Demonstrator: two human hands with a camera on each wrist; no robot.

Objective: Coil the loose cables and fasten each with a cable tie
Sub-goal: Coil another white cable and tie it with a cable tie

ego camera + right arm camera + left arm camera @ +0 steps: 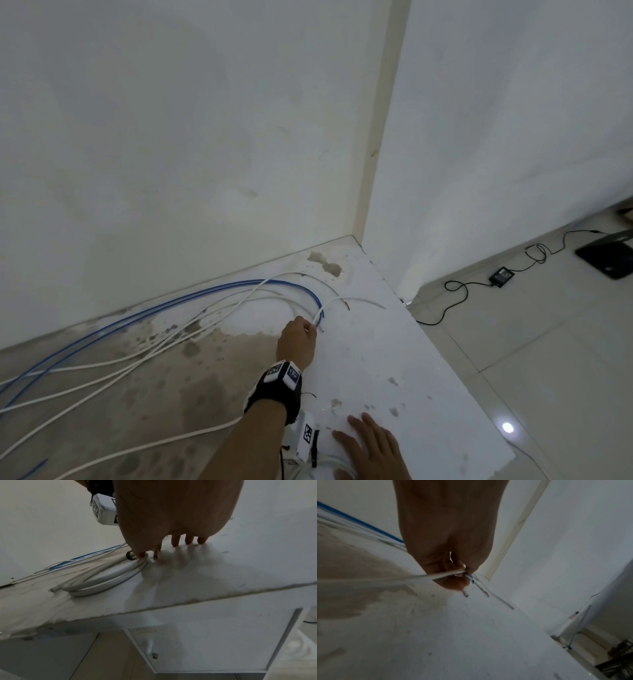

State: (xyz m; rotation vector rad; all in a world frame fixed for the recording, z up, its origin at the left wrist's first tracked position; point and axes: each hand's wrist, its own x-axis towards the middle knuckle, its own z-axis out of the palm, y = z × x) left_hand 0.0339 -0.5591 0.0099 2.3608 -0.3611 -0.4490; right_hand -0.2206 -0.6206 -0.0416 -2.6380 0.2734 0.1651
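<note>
Two blue cables (191, 294) and several loose white cables (144, 356) arc across the stained tabletop (376, 359) from the left. My left hand (308, 329) reaches to their ends and pinches one white cable (436, 576); a blue cable tip (470, 577) lies at my fingertips. More white cable ends (488, 595) lie just beyond. My right hand (363, 442) lies flat near the front edge, fingers (175, 542) straight on the table. Its thumb rests on a coiled white cable (109, 580) with a black band (129, 555) round it.
Walls meet in a corner behind the table (363, 240). The table's right edge (455, 370) drops to a tiled floor with a black power adapter (501, 274), its thin black cord, and a dark flat object (606, 257). A white cabinet door (214, 635) shows below the front edge.
</note>
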